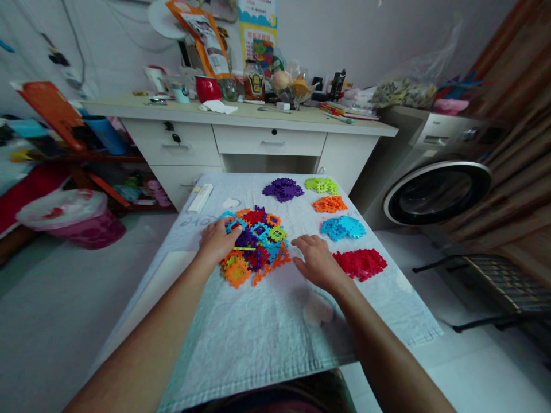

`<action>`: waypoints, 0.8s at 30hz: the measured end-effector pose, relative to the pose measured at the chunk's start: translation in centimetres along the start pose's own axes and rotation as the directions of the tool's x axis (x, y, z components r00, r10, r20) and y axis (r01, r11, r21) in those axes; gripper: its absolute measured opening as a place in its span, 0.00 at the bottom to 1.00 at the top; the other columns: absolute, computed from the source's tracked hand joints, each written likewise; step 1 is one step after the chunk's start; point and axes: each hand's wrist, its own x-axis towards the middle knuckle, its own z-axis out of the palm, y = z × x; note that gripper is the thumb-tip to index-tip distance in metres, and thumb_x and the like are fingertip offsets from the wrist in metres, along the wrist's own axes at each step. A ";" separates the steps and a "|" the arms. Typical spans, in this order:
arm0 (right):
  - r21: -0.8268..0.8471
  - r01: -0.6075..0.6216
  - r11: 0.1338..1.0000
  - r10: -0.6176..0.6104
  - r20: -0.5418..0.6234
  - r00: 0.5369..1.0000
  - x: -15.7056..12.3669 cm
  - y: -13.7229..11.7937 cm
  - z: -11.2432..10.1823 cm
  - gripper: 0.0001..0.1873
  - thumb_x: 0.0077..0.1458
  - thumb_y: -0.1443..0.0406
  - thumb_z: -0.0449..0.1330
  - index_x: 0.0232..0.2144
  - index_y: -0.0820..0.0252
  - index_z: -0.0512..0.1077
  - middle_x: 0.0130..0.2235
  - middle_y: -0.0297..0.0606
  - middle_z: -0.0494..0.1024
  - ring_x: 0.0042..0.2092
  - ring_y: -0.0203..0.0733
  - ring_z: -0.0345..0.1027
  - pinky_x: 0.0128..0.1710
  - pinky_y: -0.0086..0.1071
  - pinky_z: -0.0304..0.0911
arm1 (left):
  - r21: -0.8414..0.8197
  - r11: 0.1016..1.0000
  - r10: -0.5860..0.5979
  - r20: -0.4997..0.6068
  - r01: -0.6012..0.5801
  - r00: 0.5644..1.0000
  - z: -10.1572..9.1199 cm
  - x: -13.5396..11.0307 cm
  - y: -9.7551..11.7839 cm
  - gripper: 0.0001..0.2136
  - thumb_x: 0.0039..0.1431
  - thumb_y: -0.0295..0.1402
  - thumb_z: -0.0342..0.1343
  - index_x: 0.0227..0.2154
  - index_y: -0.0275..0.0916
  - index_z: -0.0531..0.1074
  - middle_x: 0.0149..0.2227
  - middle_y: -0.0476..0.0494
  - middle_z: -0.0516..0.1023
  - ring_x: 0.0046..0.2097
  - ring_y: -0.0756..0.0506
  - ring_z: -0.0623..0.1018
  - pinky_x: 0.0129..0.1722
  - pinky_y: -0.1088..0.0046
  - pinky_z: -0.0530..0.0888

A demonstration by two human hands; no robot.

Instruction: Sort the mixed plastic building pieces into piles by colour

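A mixed heap of plastic snap tiles (258, 241) in several colours lies in the middle of a cloth-covered table (267, 332). My left hand (217, 241) rests on the heap's left edge, fingers on a blue tile. My right hand (316, 261) lies flat on the cloth, fingers spread, just right of the heap and touching no tile. To the right are sorted groups: purple tiles (283, 189), lime tiles (322, 184), orange tiles (329, 204), light blue tiles (342, 228) and red tiles (360, 264).
A white tube (200, 198) lies at the table's far left. Behind stands a cluttered white desk (241, 135) with drawers. A washing machine (434, 189) is at the right, a pink bin (73, 221) with a bag at the left.
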 end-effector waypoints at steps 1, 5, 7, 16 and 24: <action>0.005 0.017 1.000 -0.018 0.007 1.000 0.4 -0.5 0.6 0.21 0.60 0.65 0.57 0.56 0.60 0.69 0.53 0.47 0.72 0.53 0.50 0.62 0.53 0.41 0.54 | -0.003 1.000 -0.014 0.007 0.014 1.000 0.0 -0.4 -0.1 0.26 0.56 0.51 0.51 0.51 0.38 0.70 0.50 0.32 0.75 0.55 0.33 0.73 0.54 0.53 0.68; 0.000 0.052 0.999 -0.052 0.042 0.998 1.3 -1.1 2.9 0.26 0.59 0.63 0.59 0.59 0.57 0.65 0.55 0.47 0.70 0.54 0.51 0.61 0.52 0.41 0.54 | -0.075 0.997 0.027 -0.058 -0.032 0.998 0.3 -2.1 -0.6 0.26 0.59 0.49 0.47 0.52 0.35 0.69 0.54 0.31 0.73 0.58 0.34 0.69 0.59 0.52 0.65; -0.004 0.054 0.999 -0.054 0.044 0.998 1.3 -0.9 3.7 0.24 0.59 0.63 0.59 0.57 0.56 0.66 0.53 0.46 0.71 0.52 0.50 0.62 0.51 0.40 0.55 | -0.135 0.986 0.080 -0.120 -0.096 0.990 0.6 -2.7 -0.9 0.25 0.60 0.49 0.46 0.50 0.36 0.70 0.53 0.32 0.73 0.58 0.35 0.69 0.60 0.53 0.64; 0.090 0.155 0.984 -0.143 -0.124 0.982 0.9 0.3 4.4 0.16 0.59 0.63 0.58 0.50 0.58 0.73 0.44 0.44 0.74 0.47 0.46 0.65 0.49 0.38 0.57 | -0.235 0.935 0.192 -0.291 -0.264 0.937 1.7 -3.2 -1.8 0.21 0.63 0.48 0.44 0.44 0.39 0.72 0.49 0.37 0.74 0.56 0.38 0.70 0.60 0.52 0.65; 0.233 0.050 0.971 0.010 -0.249 0.969 1.5 2.8 -0.2 0.18 0.67 0.60 0.45 0.33 0.59 0.71 0.33 0.39 0.75 0.36 0.40 0.67 0.39 0.32 0.60 | -0.210 0.924 0.247 -0.312 -0.320 0.917 1.6 -3.3 -1.9 0.19 0.64 0.47 0.43 0.44 0.39 0.72 0.49 0.38 0.74 0.56 0.38 0.70 0.60 0.53 0.65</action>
